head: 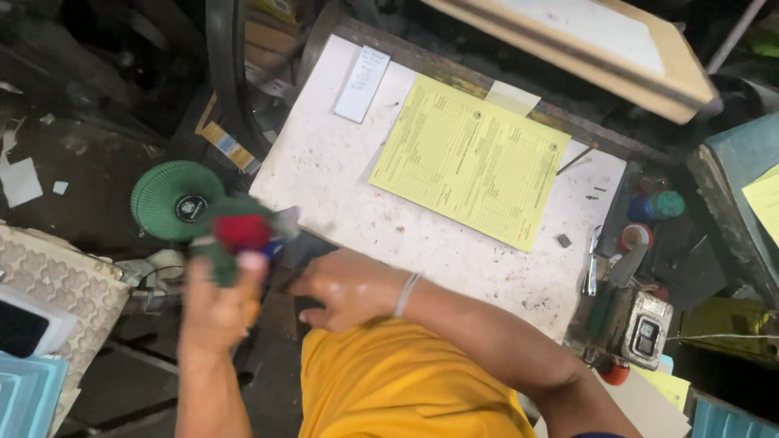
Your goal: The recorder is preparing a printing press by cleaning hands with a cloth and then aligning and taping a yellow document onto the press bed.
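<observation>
Cluttered, dim workshop seen from above, crowded with scraps, tins and tools on every side. At centre, a white, ink-speckled worktable (pixel 324 170), set at a slant across the frame. Beyond it, at top right, a pale wooden board (pixel 649 73). Laid flat on the tabletop, a yellow printed sheet (pixel 475 158), well apart from both hands. Below, a yellow shirt (pixel 398 381) filling the near edge of the view. Left of the table, a round green ribbed fan (pixel 166 199); to the right, a grey switch box (pixel 641 328) among small pots.

Lifted off the table's near-left corner, just in front of the fan: the left hand (pixel 215 312), fingers closed round a small red-and-green object (pixel 239 235), blurred by motion. Resting at the table's near edge, the right hand (pixel 345 288), fingers curled loosely downward; impossible to tell whether gripping anything there. Round that wrist, a thin pale band (pixel 406 294).

Judged as a carrying step: object raised and in transit, clear of the tabletop, not yet applied to sheet or surface. For any further move, a steadier grip and a settled aim at the table called for, with the right hand free to brace.

Long axis hard to read through the blur: seemingly running away from the wearer, red end up by the fingertips, green below and around it. Exact heading not discernible.
</observation>
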